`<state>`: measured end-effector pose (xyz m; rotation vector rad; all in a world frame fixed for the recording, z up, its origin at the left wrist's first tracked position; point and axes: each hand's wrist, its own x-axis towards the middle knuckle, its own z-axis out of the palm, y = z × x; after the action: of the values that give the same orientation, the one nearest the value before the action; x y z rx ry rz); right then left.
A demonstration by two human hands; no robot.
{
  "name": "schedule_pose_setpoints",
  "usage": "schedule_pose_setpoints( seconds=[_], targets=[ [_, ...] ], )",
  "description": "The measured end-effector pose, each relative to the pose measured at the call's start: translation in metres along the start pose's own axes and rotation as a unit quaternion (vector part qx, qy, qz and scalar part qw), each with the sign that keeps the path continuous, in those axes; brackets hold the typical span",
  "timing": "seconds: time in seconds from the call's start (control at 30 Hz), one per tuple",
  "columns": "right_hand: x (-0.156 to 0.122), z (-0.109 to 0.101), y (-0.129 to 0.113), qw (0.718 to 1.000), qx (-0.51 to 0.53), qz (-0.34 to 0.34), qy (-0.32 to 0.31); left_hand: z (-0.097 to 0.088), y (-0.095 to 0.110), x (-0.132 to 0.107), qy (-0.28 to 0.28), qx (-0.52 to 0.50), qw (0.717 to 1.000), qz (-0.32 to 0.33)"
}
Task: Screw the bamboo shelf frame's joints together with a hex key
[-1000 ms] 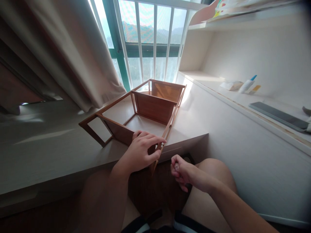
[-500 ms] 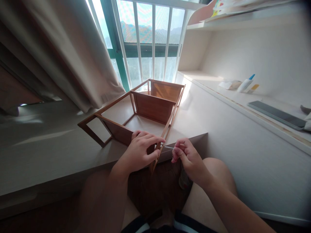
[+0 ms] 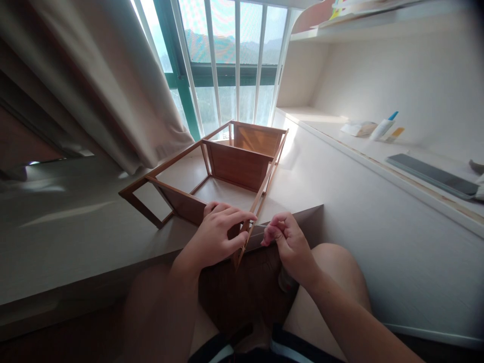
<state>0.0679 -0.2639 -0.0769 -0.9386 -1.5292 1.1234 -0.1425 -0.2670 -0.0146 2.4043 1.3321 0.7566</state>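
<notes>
A brown wooden shelf rack (image 3: 238, 166) with slim rails and several panels lies on its side, its near end jutting past the ledge. My left hand (image 3: 214, 234) is closed around that near end, thumb and index finger at the right-hand rail. To the right of the rail, my right hand (image 3: 289, 244) is closed in a pinch. From its fingers a thin metal rod, seemingly a hex key (image 3: 260, 226), points left to the rail. Most of the rod is hidden in the fingers, and its tip is too small to make out.
The rack rests on a pale ledge (image 3: 94, 227) below a barred window (image 3: 238, 75). Curtains (image 3: 113, 91) hang at left. On the right-hand counter (image 3: 321, 121) are a white tube (image 3: 382, 129) and a dark flat device (image 3: 431, 174). My knees flank the dark floor.
My right hand has moved slightly left and up, closer to the rail, and its fingers have turned. Less of the rod shows. My left hand and the rack stay nearly in place.
</notes>
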Motion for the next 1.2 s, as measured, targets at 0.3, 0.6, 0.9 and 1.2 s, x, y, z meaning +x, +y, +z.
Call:
schedule_pose_setpoints(
  seconds=[0.3,0.6,0.9,1.2],
  targets=[
    [0.010,0.000,0.009,0.995,0.089,0.031,-0.039,-0.001,0.000,0.001,-0.012,0.001,1.000,-0.003],
    [0.001,-0.007,-0.004,0.979,-0.180,-0.089,-0.020,-0.001,0.000,0.001,-0.014,-0.001,1.000,-0.007],
    [-0.003,0.007,-0.009,0.999,-0.048,-0.003,0.012,-0.001,0.000,0.001,-0.018,0.009,1.000,-0.008],
    [0.005,0.010,-0.026,0.908,0.329,0.245,-0.090,-0.001,0.000,0.000,-0.018,0.010,1.000,-0.004]
  ],
)
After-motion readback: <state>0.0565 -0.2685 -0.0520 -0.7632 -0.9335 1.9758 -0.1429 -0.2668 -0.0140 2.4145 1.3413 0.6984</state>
